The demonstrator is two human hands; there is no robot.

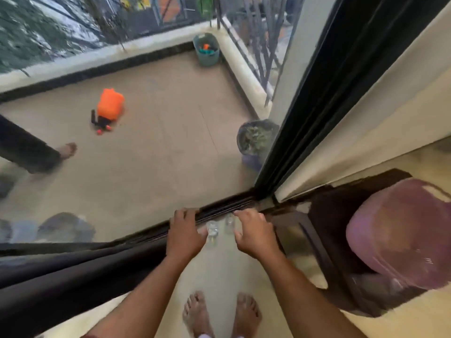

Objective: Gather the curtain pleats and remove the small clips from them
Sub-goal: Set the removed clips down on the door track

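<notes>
Two bare feet [220, 313] stand on pale floor [219, 269] beside balcony glass [122, 167].

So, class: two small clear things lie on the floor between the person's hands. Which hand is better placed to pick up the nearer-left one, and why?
The left hand. Its thumb already lies against the left clear piece, while the right hand sits beside the other clear piece, farther off.

matt dark cloth curtain [73, 276], clear glossy clips [212, 229]

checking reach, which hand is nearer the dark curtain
Left. The left hand sits right at the dark curtain edge; the right hand is farther off, past the small clear items.
</notes>
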